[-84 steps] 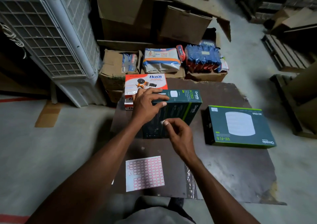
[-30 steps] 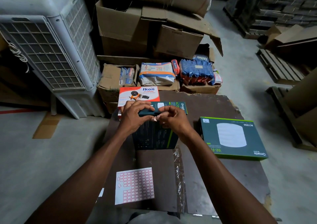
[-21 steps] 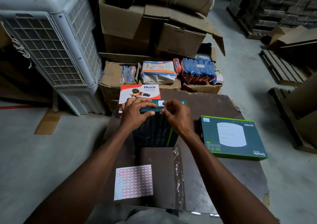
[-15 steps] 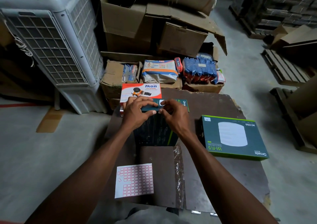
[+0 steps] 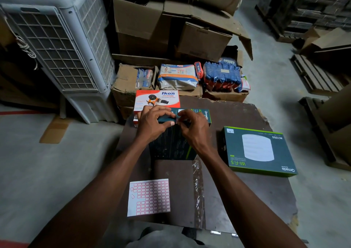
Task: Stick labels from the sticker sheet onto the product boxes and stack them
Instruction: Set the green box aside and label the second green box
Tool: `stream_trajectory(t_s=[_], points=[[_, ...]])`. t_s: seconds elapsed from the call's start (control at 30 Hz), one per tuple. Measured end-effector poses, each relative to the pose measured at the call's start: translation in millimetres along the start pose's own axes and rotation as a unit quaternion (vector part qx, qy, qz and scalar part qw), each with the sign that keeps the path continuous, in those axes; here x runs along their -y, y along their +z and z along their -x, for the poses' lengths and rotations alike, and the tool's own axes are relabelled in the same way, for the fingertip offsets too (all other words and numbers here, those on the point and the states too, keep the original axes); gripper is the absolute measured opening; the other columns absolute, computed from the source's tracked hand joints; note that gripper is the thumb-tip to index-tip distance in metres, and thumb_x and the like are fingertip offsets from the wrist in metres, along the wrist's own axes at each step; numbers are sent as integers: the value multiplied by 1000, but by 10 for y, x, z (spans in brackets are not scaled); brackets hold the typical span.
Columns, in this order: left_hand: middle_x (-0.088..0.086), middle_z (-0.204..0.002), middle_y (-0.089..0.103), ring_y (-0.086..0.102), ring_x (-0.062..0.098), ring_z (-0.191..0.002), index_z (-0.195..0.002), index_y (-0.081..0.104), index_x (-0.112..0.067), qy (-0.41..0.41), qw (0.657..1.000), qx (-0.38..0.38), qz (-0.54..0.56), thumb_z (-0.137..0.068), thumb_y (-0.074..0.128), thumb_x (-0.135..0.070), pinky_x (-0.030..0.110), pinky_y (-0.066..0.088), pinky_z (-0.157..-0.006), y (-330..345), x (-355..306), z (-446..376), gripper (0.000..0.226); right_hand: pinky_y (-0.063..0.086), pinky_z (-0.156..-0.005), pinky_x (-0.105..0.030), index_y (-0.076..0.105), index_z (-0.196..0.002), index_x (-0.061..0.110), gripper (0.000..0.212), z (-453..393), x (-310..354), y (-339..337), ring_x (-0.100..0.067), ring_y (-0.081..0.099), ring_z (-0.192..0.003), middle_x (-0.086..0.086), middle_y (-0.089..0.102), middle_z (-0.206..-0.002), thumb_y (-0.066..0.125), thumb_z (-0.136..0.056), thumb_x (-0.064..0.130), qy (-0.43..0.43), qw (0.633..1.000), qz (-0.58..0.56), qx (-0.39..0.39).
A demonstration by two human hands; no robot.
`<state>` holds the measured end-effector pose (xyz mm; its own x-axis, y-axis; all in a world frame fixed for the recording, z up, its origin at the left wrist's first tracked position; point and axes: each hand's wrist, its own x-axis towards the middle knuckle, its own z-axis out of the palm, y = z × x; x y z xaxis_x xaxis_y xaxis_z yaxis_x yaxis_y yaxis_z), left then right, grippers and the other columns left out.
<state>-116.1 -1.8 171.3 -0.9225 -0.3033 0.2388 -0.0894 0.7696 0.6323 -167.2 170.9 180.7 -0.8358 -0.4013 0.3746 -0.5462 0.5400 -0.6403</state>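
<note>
A dark green Omada box (image 5: 171,147) stands on edge in the middle of the brown table (image 5: 247,196). My left hand (image 5: 154,123) grips its top edge, fingers curled over it. My right hand (image 5: 192,127) is at the same top edge, fingertips pressing a small label against the box beside the left thumb. A second Omada Wi-Fi box (image 5: 259,150) lies flat to the right, with a small white label at its far left corner. The sticker sheet (image 5: 149,197) with red-framed labels lies near the table's front edge. An orange and white Ikon box (image 5: 157,100) sits behind my left hand.
A white air cooler (image 5: 57,44) stands at the left. Cardboard cartons (image 5: 171,25) and packs of goods (image 5: 221,76) pile up behind the table. Wooden pallets (image 5: 319,76) lie on the floor to the right. A strip of clear plastic (image 5: 197,187) lies on the table.
The box has been stood more upright and my right hand has come up from its near face to the top edge, beside my left hand. The view has shifted slightly.
</note>
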Motion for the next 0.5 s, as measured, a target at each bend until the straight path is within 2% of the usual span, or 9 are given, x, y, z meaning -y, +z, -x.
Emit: stream_trajectory(t_s=[0.1,0.17,0.23,0.33,0.5], points=[[-28,-122,62,44,14,-120,-102,74,-45,5,1000,-4,12,-77,80,-48,32,21,-87,13,25,1,26,60,-78,-34,73,-108,15,26,8,13,-12,-13,68,-87,0,78,-93,80,-84,9,-6,1000,-4,-7],[-28,-121,63,44,14,-119,-100,74,-46,2,1000,-6,26,-74,74,-58,40,32,-93,21,33,-1,29,60,-79,-33,73,-109,14,26,13,20,-19,-8,65,-84,-1,78,-93,80,-84,8,-10,1000,-6,-10],[-27,-120,64,42,12,-118,-99,73,-46,-6,1000,-7,25,-74,72,-65,43,36,-96,37,16,-7,32,60,-78,-36,73,-108,14,26,19,21,-22,-7,63,-85,-2,77,-93,80,-84,8,-15,1000,-3,-12],[-26,-119,64,42,12,-118,-97,74,-44,-10,1000,-17,7,-75,76,-61,40,32,-93,62,-11,-16,27,60,-74,-41,73,-106,15,24,24,0,-11,-14,65,-85,-2,77,-92,80,-84,11,-11,1000,-5,-16],[-27,-120,64,44,14,-118,-99,74,-45,3,1000,-12,15,-82,77,-47,35,25,-88,36,16,-27,18,61,-79,-40,73,-107,14,24,41,-5,-15,-11,68,-85,0,77,-92,82,-84,15,14,999,-37,-20]])
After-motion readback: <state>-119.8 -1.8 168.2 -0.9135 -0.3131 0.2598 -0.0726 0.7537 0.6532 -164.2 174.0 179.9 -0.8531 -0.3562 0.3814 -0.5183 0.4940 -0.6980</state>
